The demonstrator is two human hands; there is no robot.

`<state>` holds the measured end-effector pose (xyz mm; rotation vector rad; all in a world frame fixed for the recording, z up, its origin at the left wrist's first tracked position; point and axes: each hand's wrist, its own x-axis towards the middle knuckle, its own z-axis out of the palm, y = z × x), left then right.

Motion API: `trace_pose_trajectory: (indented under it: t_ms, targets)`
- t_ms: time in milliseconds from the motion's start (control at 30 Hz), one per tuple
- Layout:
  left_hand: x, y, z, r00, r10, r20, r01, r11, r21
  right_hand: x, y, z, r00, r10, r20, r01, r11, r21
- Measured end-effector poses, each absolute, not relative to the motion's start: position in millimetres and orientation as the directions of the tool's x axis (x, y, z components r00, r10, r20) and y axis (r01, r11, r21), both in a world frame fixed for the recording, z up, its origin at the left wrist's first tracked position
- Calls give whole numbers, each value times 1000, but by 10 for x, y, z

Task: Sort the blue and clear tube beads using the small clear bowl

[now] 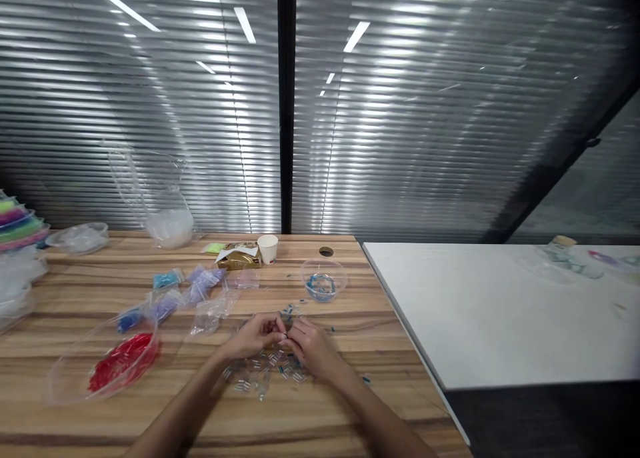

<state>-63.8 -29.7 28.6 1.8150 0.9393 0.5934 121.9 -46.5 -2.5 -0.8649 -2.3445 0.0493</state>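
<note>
Both hands meet over the wooden table, fingertips pinched together. My left hand (257, 336) and my right hand (313, 345) close on something small and dark between them, too small to name. Beneath and around them lies a scatter of small clear and blue pieces (273, 365), several like short tubes or capsules. Some blue bits lie just beyond the fingers. Behind my right hand stands a clear round bowl (324, 281) with blue pieces in it.
At left, a clear bowl (70, 371) holds red pieces (123, 361). Small bags of blue and lilac pieces (200, 285) lie behind it. Farther back are a gold packet (240, 256), a paper cup (267, 248) and a large clear bag (170, 225). A white table (480, 305) adjoins at right.
</note>
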Motion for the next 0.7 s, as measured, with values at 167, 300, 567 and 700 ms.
trace_pose_trajectory:
  t_ms: [167, 300, 567, 700]
  targets:
    - [-629, -303, 307, 602, 797, -40, 323, -198, 926, 1214, -456, -41, -607, 557, 567, 563, 805, -189]
    - [-629, -297, 314, 593, 804, -39, 337, -204, 919, 1216, -438, -38, -632, 539, 557, 577, 807, -125]
    - [-608, -284, 295, 570, 822, -7, 377, -254, 891, 1271, -440, 69, -595, 557, 579, 592, 791, -153]
    - [-563, -319, 261, 605, 796, -4, 346, -258, 902, 1285, -438, 71, -571, 582, 580, 598, 778, -192]
